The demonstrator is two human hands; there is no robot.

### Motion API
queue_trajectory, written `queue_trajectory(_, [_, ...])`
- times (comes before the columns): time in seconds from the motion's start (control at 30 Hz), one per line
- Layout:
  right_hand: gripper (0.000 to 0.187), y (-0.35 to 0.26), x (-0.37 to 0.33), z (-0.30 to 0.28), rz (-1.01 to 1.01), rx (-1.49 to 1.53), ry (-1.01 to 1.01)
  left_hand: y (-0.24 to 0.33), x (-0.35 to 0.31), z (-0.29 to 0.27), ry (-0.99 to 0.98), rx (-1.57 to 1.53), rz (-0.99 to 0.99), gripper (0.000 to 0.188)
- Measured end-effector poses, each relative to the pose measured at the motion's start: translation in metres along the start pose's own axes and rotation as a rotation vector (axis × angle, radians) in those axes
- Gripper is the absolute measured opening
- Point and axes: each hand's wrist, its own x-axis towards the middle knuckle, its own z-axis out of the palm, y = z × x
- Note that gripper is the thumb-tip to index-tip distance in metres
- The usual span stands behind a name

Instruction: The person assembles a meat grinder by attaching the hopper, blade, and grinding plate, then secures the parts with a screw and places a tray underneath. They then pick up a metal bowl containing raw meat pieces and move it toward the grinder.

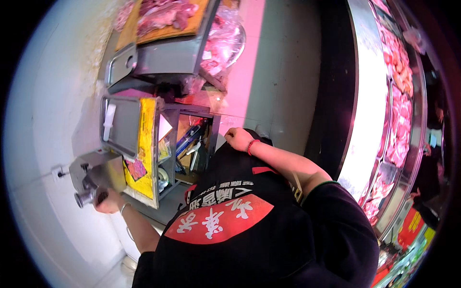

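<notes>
At the left, my left hand (109, 201) is closed at the front of a metal meat grinder (98, 170). A dark round thing (101, 196) shows at its fingers; whether it is a loose part or belongs to the grinder I cannot tell. The grinder's short metal tube (83, 198) sticks out beside the hand. My right hand (236, 139), with a red beaded bracelet (251, 146) at the wrist, lies over my black apron (240, 168), fingers curled in. Nothing shows in it.
A grey tray (122, 129) with a white-handled tool (109, 121) tops a yellow-edged stand. Its open compartment holds several tools and bottles. Raw meat (165, 17) lies on a wooden board (192, 24) beyond. Along the right runs a counter (367, 86) with trays of meat (398, 122).
</notes>
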Motion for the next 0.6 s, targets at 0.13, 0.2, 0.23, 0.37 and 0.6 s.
queue_trajectory(0.13, [0.031,-0.023,-0.001,0.018,-0.065,-0.098,-0.074,-0.036,0.011,0.002,0.119,0.312,0.406,0.083])
queue_trajectory(0.2, [0.029,-0.037,-0.001,0.032,-0.083,-0.178,-0.115,-0.045,0.013,-0.022,0.066,-0.007,0.455,0.071])
queue_trajectory(0.23, [0.029,-0.046,-0.002,0.038,-0.095,-0.217,-0.142,-0.061,0.010,-0.026,-0.096,-0.058,0.288,0.065])
queue_trajectory(0.37, [0.027,-0.080,0.006,0.083,-0.148,-0.355,-0.288,-0.116,0.006,-0.056,-0.435,-1.457,-1.288,0.075])
queue_trajectory(0.6, [0.024,-0.119,0.014,0.143,-0.094,-0.107,-0.498,-0.090,0.025,-0.028,-0.450,-1.763,-1.459,0.101])
